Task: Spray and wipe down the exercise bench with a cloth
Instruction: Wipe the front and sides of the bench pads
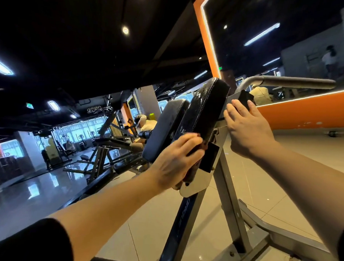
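My left hand (176, 159) presses a dark reddish-brown cloth (193, 170) against the lower edge of the black pad (205, 110), fingers curled over the cloth so that most of it is hidden beneath my palm; a fold of it hangs below, over a white plate (196, 182) on the frame. The pad itself is tilted, glossy, and speckled with wet droplets along its upper face. A second black pad (167, 128) sits just to its left, set at a similar tilt.

Below my left hand a dark blue strut (181, 224) runs down toward the floor. It carries white lettering running along its length, of which I can make out something like "ORQUE"; the rest is cut off by the white plate.

My right hand (247, 129) grips the grey metal frame (229, 200) behind the pad, fingers wrapped over a bracket and touching a small black block (244, 98) mounted there. Above it a grey padded handle (297, 83) juts out to the right.

Further right an orange-framed mirror (286, 56) shows a person in light clothing, too small to tell more. On the far left, other gym machines (100, 147) stand on a shiny floor (38, 184); a green sign (29, 106) hangs from the dark ceiling, its writing too small to read.
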A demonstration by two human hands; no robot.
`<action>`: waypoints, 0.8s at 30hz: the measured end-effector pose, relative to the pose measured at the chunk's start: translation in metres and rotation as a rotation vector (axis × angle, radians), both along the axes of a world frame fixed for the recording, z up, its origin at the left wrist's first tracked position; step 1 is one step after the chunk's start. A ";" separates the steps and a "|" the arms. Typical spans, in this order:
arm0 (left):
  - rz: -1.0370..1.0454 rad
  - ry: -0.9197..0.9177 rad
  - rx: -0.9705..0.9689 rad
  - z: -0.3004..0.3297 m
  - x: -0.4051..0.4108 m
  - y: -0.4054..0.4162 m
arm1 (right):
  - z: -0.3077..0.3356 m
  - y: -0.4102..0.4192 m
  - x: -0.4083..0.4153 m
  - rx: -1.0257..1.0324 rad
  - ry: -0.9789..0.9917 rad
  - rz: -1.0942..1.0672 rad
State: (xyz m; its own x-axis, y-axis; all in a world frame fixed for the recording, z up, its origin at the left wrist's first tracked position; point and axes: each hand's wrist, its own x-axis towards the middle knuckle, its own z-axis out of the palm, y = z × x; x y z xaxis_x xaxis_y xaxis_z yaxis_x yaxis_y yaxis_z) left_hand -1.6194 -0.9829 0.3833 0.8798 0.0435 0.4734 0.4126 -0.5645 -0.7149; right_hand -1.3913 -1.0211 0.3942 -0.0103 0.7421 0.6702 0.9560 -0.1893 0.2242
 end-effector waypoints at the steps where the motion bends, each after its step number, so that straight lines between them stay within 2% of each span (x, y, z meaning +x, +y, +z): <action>1: 0.043 -0.039 -0.015 0.005 0.008 0.002 | 0.000 0.000 0.000 0.000 -0.001 0.000; 3: 0.114 -0.054 -0.063 0.007 0.015 0.002 | 0.000 0.000 -0.001 0.000 -0.004 -0.006; 5: 0.116 0.032 -0.084 0.002 0.009 -0.002 | -0.001 0.001 -0.002 -0.001 -0.004 -0.004; 8: 0.041 0.393 -0.132 -0.002 -0.006 -0.012 | -0.001 -0.001 -0.005 -0.007 -0.001 0.005; 9: 0.019 0.466 -0.094 0.000 -0.008 -0.015 | 0.000 -0.002 -0.006 -0.007 -0.007 0.005; 11: 0.004 0.395 0.008 0.007 0.001 -0.015 | 0.000 -0.002 -0.007 -0.016 -0.022 0.005; 13: 0.051 0.123 0.016 0.016 0.018 -0.010 | -0.001 -0.001 -0.006 -0.022 -0.027 0.006; 15: 0.168 -0.020 -0.012 0.021 0.032 -0.004 | 0.000 -0.001 -0.007 -0.019 -0.025 0.006; 18: 0.270 0.040 0.003 0.007 0.024 0.000 | 0.001 -0.001 -0.007 -0.022 -0.027 0.001; 20: 0.221 0.182 0.053 -0.002 0.007 -0.009 | 0.001 -0.004 -0.007 -0.024 -0.033 0.001; 22: 0.116 0.321 -0.003 -0.009 -0.009 -0.018 | 0.001 -0.006 -0.009 -0.021 -0.042 0.000; 24: 0.067 0.311 -0.058 -0.011 -0.014 -0.022 | 0.001 -0.006 -0.011 -0.015 -0.034 -0.007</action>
State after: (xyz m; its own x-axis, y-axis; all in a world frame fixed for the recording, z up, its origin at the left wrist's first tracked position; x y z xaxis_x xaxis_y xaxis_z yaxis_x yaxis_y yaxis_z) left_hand -1.6338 -1.0047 0.3722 0.9763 0.1249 0.1768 0.2164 -0.5872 -0.7800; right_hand -1.4023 -1.0271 0.3952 -0.0279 0.7519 0.6587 0.9464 -0.1923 0.2595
